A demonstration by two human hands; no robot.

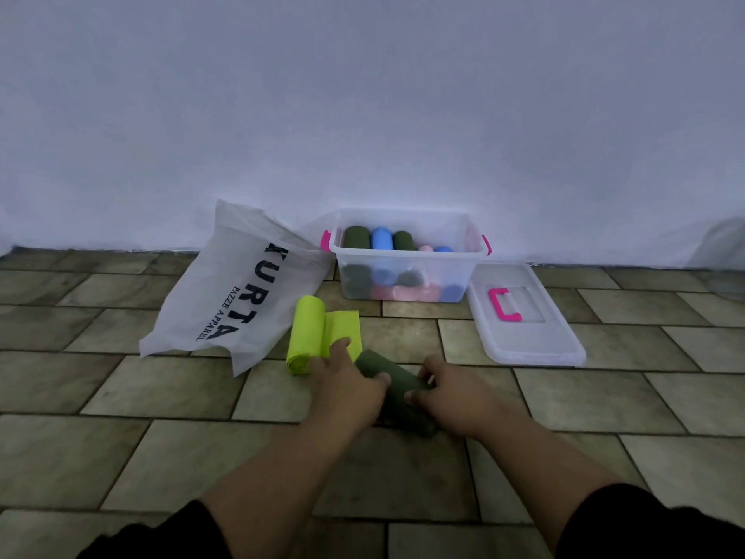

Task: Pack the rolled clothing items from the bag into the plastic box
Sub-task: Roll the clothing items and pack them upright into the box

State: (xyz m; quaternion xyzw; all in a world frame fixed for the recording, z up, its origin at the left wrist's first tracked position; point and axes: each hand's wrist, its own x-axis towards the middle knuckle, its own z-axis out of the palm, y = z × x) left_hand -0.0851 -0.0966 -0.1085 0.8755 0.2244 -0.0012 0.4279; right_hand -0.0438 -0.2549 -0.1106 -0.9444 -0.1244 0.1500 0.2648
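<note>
A dark green rolled garment [397, 387] lies on the tiled floor between my two hands. My left hand [346, 383] grips its left side, thumb on top. My right hand [447, 391] grips its right side, fingers curled round it. Beside my left hand lies a lime-yellow roll [308, 336], partly unrolled. The clear plastic box [407, 254] stands open against the wall and holds several green, blue and pink rolls. The white plastic bag [238, 292] with black lettering lies slumped to the left of the box.
The box's clear lid [524, 320] with a pink handle lies flat on the floor right of the box. A plain white wall [363, 115] rises directly behind. Tiled floor [121, 397] spreads out on both sides.
</note>
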